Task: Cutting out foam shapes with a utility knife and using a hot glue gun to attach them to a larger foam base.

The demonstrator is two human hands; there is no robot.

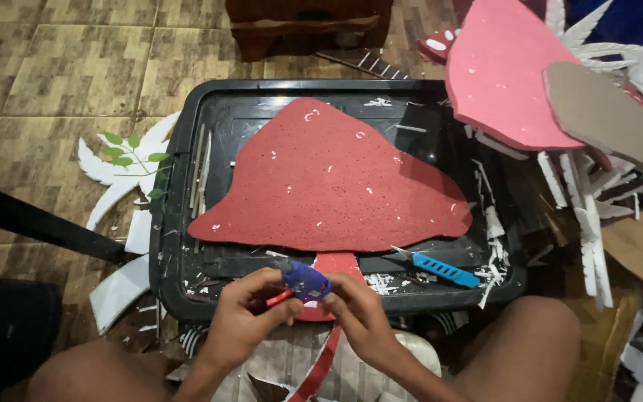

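A small blue glue gun with a red trigger sits between both hands at the near edge of a black plastic tray. My left hand grips its handle and trigger from the left. My right hand holds its other side. A large red foam mushroom cap lies flat across the tray. Its red stem piece shows just beyond the glue gun and is partly hidden by my hands.
A blue utility knife lies in the tray right of the stem, among white foam scraps. A pink foam shape and a brown cardboard piece rest at upper right. White foam leaves lie left of the tray.
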